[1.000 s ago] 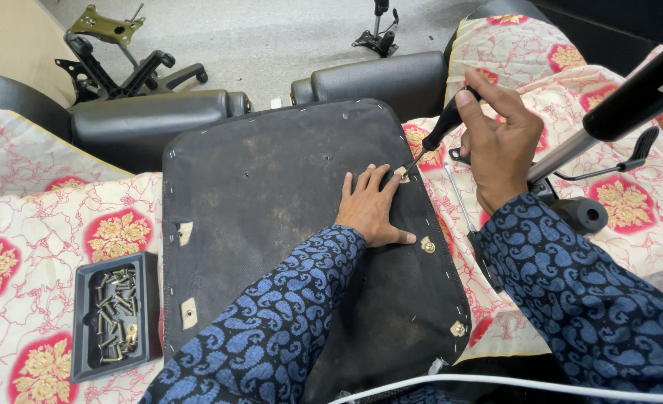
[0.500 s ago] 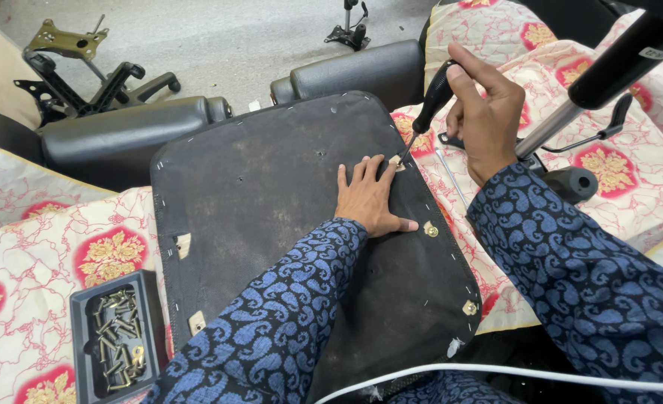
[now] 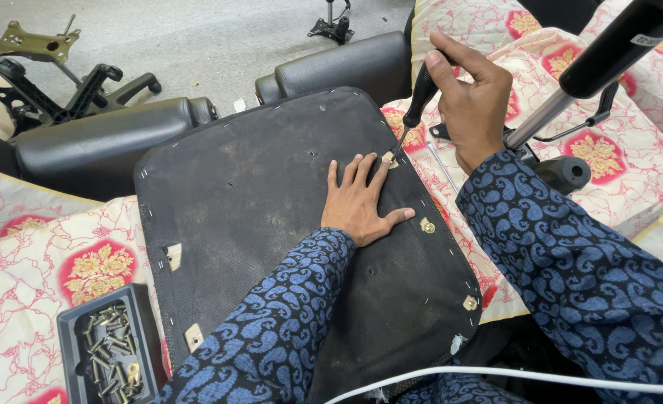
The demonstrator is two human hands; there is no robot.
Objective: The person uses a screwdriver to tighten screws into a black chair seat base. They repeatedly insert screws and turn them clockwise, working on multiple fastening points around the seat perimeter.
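Note:
A black, upturned chair seat base lies in front of me on a patterned cloth. My left hand rests flat on it, fingers spread, fingertips beside a small brass fitting at the seat's right edge. My right hand grips a black-handled screwdriver held upright, its tip down on that fitting by my left fingertips. Two more brass fittings sit along the right edge, nearer me.
A black tray of screws sits at the lower left. Black chair armrests lie behind the seat. A gas lift cylinder and lever lie to the right. A chair base and metal bracket rest on the floor beyond. A white cable crosses the bottom.
My right hand has brought the screwdriver from above the cloth down to the fitting at the seat edge. My left hand stayed flat on the seat.

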